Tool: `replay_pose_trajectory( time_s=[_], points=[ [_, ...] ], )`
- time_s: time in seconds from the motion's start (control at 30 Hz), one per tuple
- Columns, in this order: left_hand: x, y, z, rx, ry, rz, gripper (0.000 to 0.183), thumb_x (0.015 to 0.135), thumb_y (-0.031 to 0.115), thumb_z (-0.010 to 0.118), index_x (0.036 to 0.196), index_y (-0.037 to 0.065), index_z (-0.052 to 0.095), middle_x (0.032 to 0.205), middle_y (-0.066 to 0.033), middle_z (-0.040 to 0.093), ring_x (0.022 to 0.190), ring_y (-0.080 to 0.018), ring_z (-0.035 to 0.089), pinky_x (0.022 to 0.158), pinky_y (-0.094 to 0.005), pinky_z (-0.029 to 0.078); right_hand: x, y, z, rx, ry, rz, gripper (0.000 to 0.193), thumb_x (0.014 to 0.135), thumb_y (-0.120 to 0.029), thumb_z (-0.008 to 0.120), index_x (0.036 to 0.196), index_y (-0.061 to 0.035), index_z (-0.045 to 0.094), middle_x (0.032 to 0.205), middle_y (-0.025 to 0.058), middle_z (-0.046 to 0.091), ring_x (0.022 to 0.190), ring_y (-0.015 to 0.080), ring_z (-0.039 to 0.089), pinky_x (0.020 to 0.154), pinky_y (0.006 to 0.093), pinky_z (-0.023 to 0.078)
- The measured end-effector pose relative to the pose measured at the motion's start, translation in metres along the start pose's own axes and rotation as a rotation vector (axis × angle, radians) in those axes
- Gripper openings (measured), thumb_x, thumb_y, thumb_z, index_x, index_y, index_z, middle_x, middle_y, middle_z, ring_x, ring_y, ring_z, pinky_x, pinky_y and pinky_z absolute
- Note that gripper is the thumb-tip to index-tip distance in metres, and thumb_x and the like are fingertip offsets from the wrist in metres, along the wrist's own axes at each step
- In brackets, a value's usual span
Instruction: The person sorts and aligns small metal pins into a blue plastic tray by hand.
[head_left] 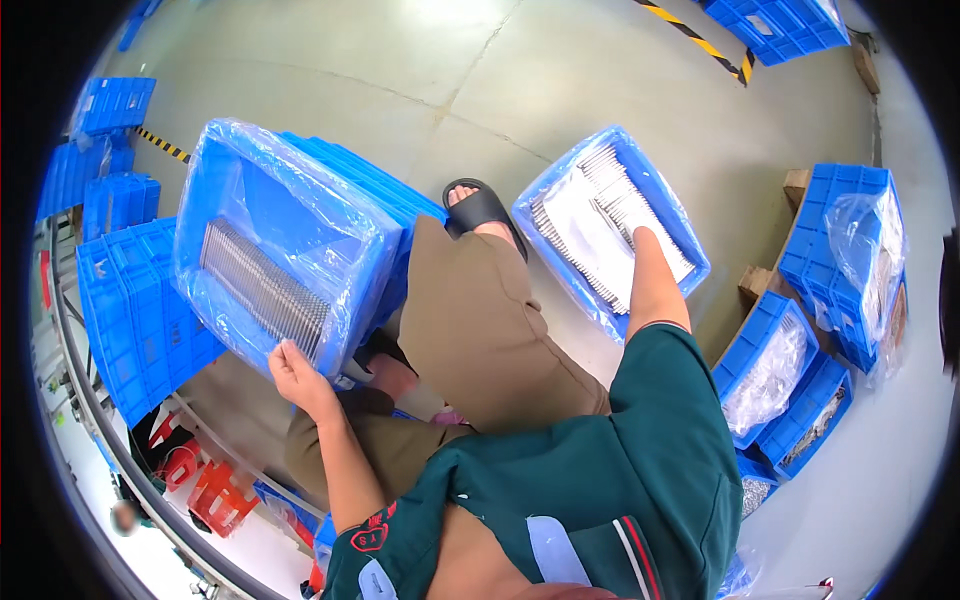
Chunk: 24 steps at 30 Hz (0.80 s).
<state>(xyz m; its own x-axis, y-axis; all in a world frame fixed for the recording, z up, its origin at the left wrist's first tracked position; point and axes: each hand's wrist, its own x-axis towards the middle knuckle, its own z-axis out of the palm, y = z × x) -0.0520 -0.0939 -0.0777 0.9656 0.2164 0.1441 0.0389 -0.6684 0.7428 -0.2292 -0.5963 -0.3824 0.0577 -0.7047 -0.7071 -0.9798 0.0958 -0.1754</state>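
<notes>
A blue plastic bin lined with clear film stands on my left, tilted toward me. Along its near side runs a long row of thin metal pieces, packed edge to edge. My left hand is closed at this bin's near rim, beside the end of the row. On the right, a lower blue bin holds rows of similar thin pieces and a white sheet. My right hand reaches down into it over the pieces; its fingers are hidden.
Stacked blue crates stand at the left, near a metal rail and red objects. More crates with bagged contents sit on wooden supports at the right. My sandalled foot is between the two bins.
</notes>
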Motion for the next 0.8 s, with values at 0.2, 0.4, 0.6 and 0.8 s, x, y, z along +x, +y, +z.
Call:
replay_pose_trajectory(
  time_s=[0.2,0.4,0.6,0.8],
  points=[
    [-0.002,-0.001,-0.001,-0.078,-0.008,-0.043,0.013,0.09,0.013,0.047,0.082,0.003,0.05,0.066,0.0049,0.038,0.058,-0.0027,0.032,0.051,-0.0177,0.027,0.013,-0.007,-0.011,-0.24,0.018,0.048,0.04,0.083,-0.029,0.047,0.116,-0.0081,0.053,0.117,0.0175,0.052,0.108,0.0278,0.052,0.088,0.0367,0.041],
    [-0.002,0.002,0.0,-0.048,0.021,-0.03,0.013,0.09,0.014,0.047,0.083,0.003,0.05,0.068,0.0045,0.039,0.058,-0.0025,0.033,0.05,-0.0174,0.027,0.001,-0.011,-0.014,-0.471,0.046,0.094,0.038,0.083,-0.029,0.044,0.112,-0.0064,0.057,0.115,0.018,0.054,0.108,0.0247,0.053,0.087,0.0325,0.042],
    [-0.003,0.001,0.003,-0.014,0.026,-0.023,0.013,0.09,0.013,0.048,0.083,0.003,0.05,0.068,0.0042,0.04,0.058,-0.0024,0.033,0.051,-0.0174,0.027,-0.025,-0.002,-0.014,-0.233,0.249,0.239,0.04,0.083,-0.028,0.04,0.108,-0.0015,0.058,0.113,0.0174,0.055,0.106,0.0287,0.054,0.088,0.0356,0.042],
    [-0.005,0.002,0.001,-0.05,0.027,-0.01,0.013,0.09,0.013,0.048,0.082,0.002,0.05,0.067,0.0046,0.039,0.057,-0.0028,0.033,0.05,-0.0173,0.028,-0.021,0.022,-0.009,-0.414,0.076,0.052,0.046,0.085,-0.031,0.034,0.115,-0.0031,0.053,0.118,0.0201,0.051,0.11,0.0309,0.049,0.094,0.0363,0.036]
  ],
)
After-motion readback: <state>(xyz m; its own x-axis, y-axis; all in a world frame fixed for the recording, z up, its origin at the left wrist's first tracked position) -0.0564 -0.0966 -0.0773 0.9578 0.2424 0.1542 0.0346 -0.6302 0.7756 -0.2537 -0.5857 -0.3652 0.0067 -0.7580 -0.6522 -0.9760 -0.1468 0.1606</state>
